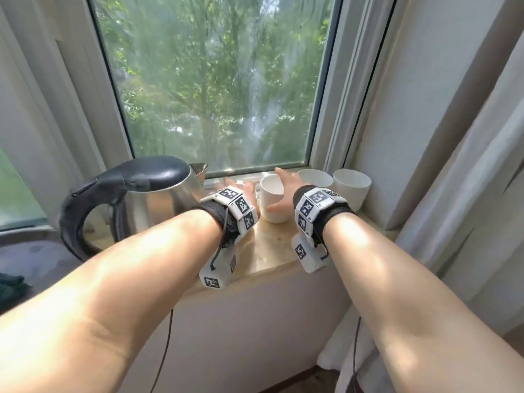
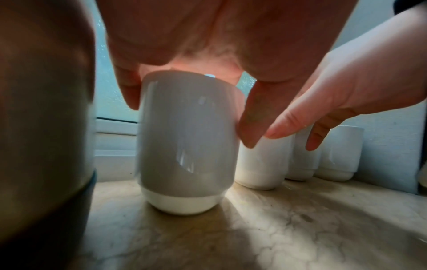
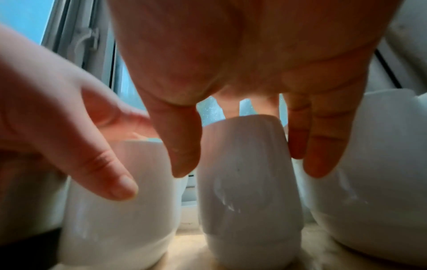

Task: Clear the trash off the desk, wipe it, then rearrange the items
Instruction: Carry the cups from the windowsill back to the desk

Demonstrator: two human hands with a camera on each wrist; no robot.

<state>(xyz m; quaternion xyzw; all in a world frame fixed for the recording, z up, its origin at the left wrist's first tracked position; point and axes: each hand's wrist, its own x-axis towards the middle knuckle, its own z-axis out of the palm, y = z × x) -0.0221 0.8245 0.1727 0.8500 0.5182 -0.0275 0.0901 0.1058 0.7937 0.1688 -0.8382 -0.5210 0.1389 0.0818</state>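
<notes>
Two hands reach over a row of white cups on a marble windowsill (image 1: 272, 251). The left hand (image 2: 208, 45) hangs spread over the first cup (image 2: 187, 137), thumb and fingers down its sides. The right hand (image 3: 242, 54) straddles the second cup (image 3: 249, 173) the same way (whether either hand actually presses cannot be told). A steel kettle (image 1: 158, 194) crowds the left hand. A third cup (image 1: 314, 177) and a fourth cup (image 1: 351, 188) stand by the window frame, near a curtain (image 1: 467, 165). From the head view, the wrist rig hides the first cup.
</notes>
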